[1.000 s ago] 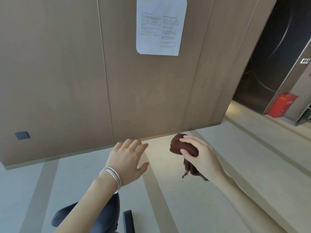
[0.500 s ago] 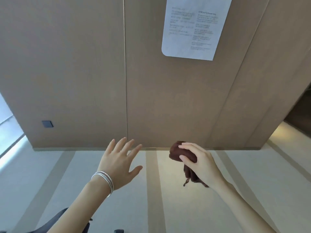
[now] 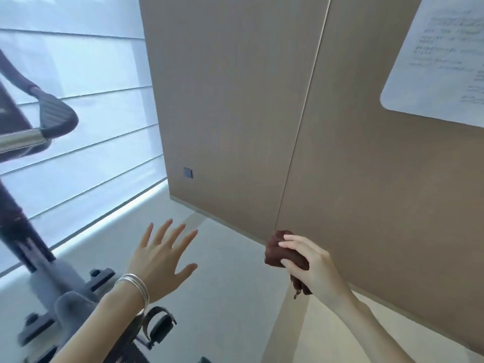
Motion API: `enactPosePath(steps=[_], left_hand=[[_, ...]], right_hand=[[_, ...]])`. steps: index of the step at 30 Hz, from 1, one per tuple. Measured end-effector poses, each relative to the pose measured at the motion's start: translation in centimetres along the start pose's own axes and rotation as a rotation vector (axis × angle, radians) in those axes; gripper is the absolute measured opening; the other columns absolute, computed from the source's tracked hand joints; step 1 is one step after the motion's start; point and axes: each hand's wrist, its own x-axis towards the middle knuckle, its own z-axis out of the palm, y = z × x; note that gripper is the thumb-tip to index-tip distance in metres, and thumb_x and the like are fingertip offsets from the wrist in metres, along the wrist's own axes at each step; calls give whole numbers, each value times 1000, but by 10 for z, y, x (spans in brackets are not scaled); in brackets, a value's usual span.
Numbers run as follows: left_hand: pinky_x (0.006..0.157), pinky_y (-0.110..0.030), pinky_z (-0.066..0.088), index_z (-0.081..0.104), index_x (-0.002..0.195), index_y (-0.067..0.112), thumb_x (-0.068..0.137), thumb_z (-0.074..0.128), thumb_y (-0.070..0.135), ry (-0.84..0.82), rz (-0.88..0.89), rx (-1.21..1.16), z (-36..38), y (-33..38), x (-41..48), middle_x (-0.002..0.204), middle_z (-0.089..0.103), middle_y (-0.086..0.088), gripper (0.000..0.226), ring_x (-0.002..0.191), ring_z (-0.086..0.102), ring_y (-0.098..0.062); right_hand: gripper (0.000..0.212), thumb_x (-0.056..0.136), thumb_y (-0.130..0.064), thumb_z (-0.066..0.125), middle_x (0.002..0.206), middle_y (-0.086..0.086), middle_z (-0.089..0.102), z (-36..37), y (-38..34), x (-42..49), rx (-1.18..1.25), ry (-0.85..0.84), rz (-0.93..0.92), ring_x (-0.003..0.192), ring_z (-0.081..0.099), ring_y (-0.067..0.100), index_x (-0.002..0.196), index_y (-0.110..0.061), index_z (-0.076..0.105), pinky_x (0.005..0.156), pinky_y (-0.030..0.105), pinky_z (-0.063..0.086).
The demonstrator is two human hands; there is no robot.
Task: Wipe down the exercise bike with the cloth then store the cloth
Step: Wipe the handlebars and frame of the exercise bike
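I see the exercise bike at the left edge of the floor, its handlebar up in front of the window blind. The panelled wall stands to the right, a paper sheet on it. My left hand sits between bike and cloth; my right hand wraps the cloth near the wall's bottom edge.

Two bare hands are in view: one left hand with all five fingers spread wide, and one right hand wrapped round one dark brown cloth. The left wrist carries a stack of thin silver bangles; the exact number cannot be told. There is one exercise bike, with one handlebar grip and one pedal showing. One printed sheet hangs on the wood-panelled wall, which also bears one small square plate.
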Motion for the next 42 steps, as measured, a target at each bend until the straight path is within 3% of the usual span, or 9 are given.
enactPosePath(steps=[2, 7, 9, 12, 15, 23, 33, 38, 42], left_hand=[[117, -50, 2, 15, 145, 36, 83, 19, 71, 13, -71, 14, -3, -12, 3, 155, 21, 1, 72, 145, 8, -27], [117, -48, 11, 17, 146, 33, 62, -30, 72, 60, -168, 68, -1, -39, 32, 153, 27, 2, 104, 143, 16, -27], [115, -49, 19, 26, 144, 29, 67, -26, 71, 75, -206, 47, -6, -49, 49, 149, 36, -2, 102, 140, 26, -29], [111, -51, 29, 38, 140, 25, 80, -6, 69, 81, -266, 73, -13, -67, 69, 140, 48, -4, 86, 134, 39, -31], [117, -46, 13, 19, 146, 29, 82, 11, 65, 67, -340, 93, -9, -94, 82, 151, 31, 0, 74, 142, 21, -26], [118, -43, 10, 12, 146, 32, 88, 36, 59, 34, -568, 120, 7, -147, 107, 153, 25, 4, 68, 143, 14, -22], [118, -43, 8, 11, 147, 29, 90, 36, 55, 80, -873, 165, -4, -208, 184, 154, 23, 1, 67, 143, 13, -20], [118, -43, 8, 12, 146, 30, 90, 37, 55, 120, -988, 197, -9, -229, 211, 154, 24, 2, 66, 143, 14, -21], [118, -45, 11, 18, 146, 29, 88, 39, 55, 116, -1056, 242, -11, -234, 208, 152, 29, -1, 67, 142, 18, -23]], right_hand=[[30, 81, -20, 71, 123, -27, 52, 17, 3, 32, 46, -39, -45, 102, 58, 4, 108, -32, 65, 92, 39, 49], [30, 80, -19, 72, 125, -26, 52, 54, -8, 113, 111, -111, -205, 101, 58, 4, 109, -29, 66, 84, 33, 50], [30, 80, -17, 72, 127, -21, 53, 61, -13, 147, 109, -140, -249, 108, 57, 8, 109, -25, 67, 83, 31, 48], [30, 80, -16, 73, 126, -18, 54, 71, -18, 194, 79, -144, -339, 122, 50, 9, 109, -22, 68, 100, 24, 40], [31, 78, -15, 74, 126, -14, 57, 88, -19, 235, 109, -141, -404, 120, 52, 10, 108, -22, 68, 100, 27, 41], [31, 79, -16, 74, 125, -12, 57, 166, -32, 337, 210, -306, -596, 115, 55, 9, 109, -21, 67, 99, 24, 42], [33, 78, -13, 74, 125, -11, 56, 259, -75, 501, 389, -473, -896, 113, 56, 11, 109, -19, 67, 89, 32, 51], [32, 78, -13, 73, 125, -13, 54, 295, -101, 550, 459, -533, -1069, 114, 53, 8, 110, -18, 67, 81, 27, 52], [33, 76, -10, 75, 124, -6, 58, 321, -124, 561, 517, -535, -1144, 116, 53, 13, 107, -15, 67, 99, 18, 40]])
